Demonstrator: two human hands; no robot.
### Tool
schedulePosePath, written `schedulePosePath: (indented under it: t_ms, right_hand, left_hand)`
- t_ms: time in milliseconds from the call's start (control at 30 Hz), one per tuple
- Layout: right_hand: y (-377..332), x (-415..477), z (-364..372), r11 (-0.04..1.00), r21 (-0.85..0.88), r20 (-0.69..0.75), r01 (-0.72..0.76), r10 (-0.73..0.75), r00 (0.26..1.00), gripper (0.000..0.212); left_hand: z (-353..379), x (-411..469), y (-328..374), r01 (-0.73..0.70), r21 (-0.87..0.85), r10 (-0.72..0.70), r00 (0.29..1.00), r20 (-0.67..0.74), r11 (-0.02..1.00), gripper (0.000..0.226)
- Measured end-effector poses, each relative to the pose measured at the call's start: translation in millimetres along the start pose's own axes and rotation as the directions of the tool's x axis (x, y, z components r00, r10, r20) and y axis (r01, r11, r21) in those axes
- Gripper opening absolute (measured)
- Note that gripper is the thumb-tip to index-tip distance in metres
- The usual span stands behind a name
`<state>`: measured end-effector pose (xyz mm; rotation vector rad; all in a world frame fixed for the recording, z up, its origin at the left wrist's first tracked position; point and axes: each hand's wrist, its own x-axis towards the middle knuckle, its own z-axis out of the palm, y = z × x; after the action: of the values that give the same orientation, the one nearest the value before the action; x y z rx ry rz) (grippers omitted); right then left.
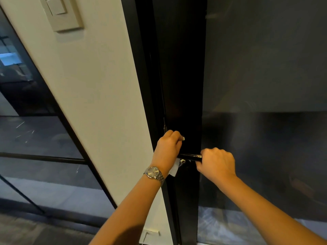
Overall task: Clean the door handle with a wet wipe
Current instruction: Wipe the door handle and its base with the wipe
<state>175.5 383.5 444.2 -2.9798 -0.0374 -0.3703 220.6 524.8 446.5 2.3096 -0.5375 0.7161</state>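
Observation:
A black lever door handle (190,155) sticks out horizontally from the dark door frame (184,85). My right hand (216,161) is closed around the handle's free end. My left hand (168,147), with a silver watch on its wrist, is closed on a white wet wipe (175,167) at the handle's base by the door edge. A corner of the wipe hangs below the palm and a small bit shows at the fingertips. Most of the wipe and the handle's base are hidden by the hand.
The door has a dark glass panel (265,85) to the right of the frame. A cream wall (99,85) with a light switch plate (60,13) stands at the left. Further left is a black-framed glass partition (35,138). A white outlet (150,234) sits low on the wall.

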Motion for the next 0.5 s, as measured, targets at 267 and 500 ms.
schedulePosePath:
  t_ms: [267, 500]
  right_hand:
    - [1.4, 0.8, 2.2, 0.999, -0.033, -0.007, -0.002, 0.002, 1.0, 0.025]
    - [0.5, 2.0, 4.7, 0.999, -0.053, -0.027, -0.001, 0.0, 1.0, 0.034]
  left_hand:
    - [15.3, -20.0, 17.1, 0.619, -0.628, -0.782, 0.623, 0.027, 0.471, 0.004]
    - [16.9, -20.8, 30.0, 0.523, -0.781, -0.723, 0.386, 0.573, -0.341, 0.023]
